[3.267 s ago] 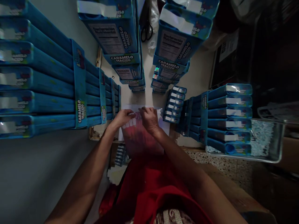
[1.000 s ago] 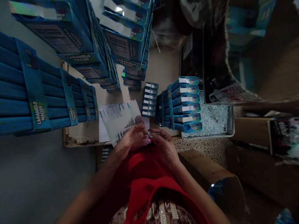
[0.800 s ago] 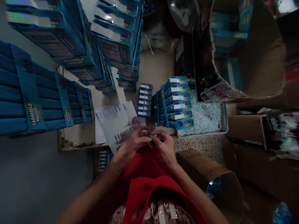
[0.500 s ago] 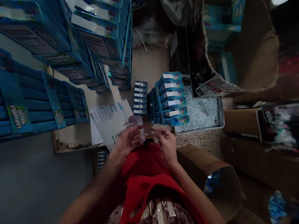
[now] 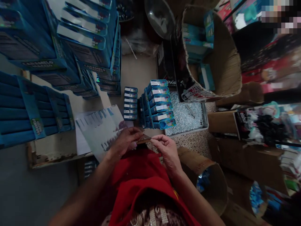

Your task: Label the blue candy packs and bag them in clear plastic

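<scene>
My left hand [image 5: 125, 139] and my right hand [image 5: 166, 150] are close together at the table's front edge, in front of the red apron [image 5: 141, 166]. Between their fingertips stretches a small, thin, see-through piece of film [image 5: 147, 137], pinched from both sides. Under my left hand and wrist lies a pale sheet [image 5: 101, 125] with strips along its top edge, on top of white paper [image 5: 81, 138]. Just beyond the fingers stand a short row of small blue tins [image 5: 130, 103] and a larger pack of blue tins [image 5: 162, 99] with white labels.
Stacked blue packs [image 5: 89, 47] rise at the left. A metal tray [image 5: 205, 119] of small white-blue pieces sits right of the tins. Behind it is an open cardboard box [image 5: 225, 69]. Another open carton [image 5: 211, 185] stands low by my right arm. A blurred person [image 5: 263, 62] is at far right.
The view has swung to the right, so the table's things appear farther left. Both hands still hold the film, which now looks narrower and more tilted.
</scene>
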`<state>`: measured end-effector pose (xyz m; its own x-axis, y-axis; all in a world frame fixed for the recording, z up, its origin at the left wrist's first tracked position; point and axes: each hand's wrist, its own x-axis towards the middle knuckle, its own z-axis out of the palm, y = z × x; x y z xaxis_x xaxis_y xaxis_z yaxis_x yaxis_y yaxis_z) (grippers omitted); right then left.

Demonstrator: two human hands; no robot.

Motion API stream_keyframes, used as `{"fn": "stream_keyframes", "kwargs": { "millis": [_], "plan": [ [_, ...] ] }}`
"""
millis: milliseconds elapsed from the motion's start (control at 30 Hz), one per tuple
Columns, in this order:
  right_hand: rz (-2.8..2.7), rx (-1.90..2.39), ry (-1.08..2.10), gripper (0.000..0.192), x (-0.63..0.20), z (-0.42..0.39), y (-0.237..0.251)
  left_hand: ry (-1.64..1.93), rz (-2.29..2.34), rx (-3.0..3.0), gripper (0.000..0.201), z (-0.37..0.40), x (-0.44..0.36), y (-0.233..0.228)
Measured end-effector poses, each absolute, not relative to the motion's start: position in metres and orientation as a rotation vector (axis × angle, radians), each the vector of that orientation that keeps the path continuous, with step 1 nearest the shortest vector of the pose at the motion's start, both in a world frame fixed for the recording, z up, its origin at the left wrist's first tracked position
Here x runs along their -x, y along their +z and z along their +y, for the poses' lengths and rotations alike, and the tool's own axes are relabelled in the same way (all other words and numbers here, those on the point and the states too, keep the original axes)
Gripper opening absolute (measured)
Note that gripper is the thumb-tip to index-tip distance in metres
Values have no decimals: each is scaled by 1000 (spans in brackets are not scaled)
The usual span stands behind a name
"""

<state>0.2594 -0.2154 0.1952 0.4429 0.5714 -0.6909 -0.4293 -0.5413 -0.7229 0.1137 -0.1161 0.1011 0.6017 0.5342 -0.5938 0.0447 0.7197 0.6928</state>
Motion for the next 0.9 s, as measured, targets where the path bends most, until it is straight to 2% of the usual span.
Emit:
{"fn": "stream_keyframes", "kwargs": {
  "millis": [133,233,400,467,600,700,900],
  "plan": [
    [-189,1804,1328,29,-284,-225,226,395,902,-672,44,-108,-120,123],
    [-282,1855,1323,27,-307,-229,242,356,902,-827,41,-103,-131,144],
    [-403,1818,1342,26,-326,-223,238,305,814,-787,53,-109,-146,165],
    [-428,1793,1332,26,-328,-219,234,282,818,-745,49,-114,-148,165],
    [-361,1750,1399,28,-328,-215,234,253,958,-740,28,-122,-149,157],
    [-309,1751,1395,29,-330,-212,234,294,1030,-732,27,-125,-152,155],
    [-405,1907,1108,28,-340,-194,226,391,1090,-678,31,-117,-168,165]
  ]
}}
